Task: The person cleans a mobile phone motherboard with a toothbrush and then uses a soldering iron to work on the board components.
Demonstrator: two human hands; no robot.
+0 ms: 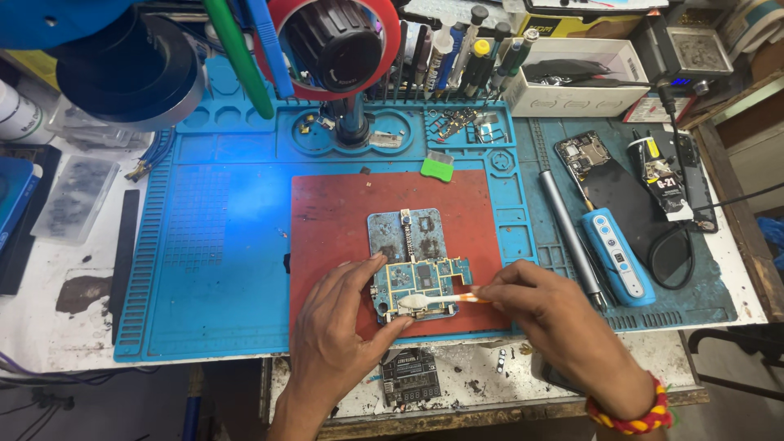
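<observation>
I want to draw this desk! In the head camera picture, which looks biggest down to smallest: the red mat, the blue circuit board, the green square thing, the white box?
1. Red mat
2. White box
3. Blue circuit board, partly hidden by the left hand
4. Green square piece
The box sits farther from the camera, so its true size may be bigger than it looks.

A white open cardboard box [578, 78] stands at the back of the bench, far beyond the right hand [555, 314], with dark parts inside. Behind it lies the edge of a yellow and black package [572, 24]. Up and to the right of that hand, a white label with dark print [668, 189] sits on a small bottle. A clear plastic packet [75, 198] of grey parts lies well to the left of the left hand [339, 327].
</observation>
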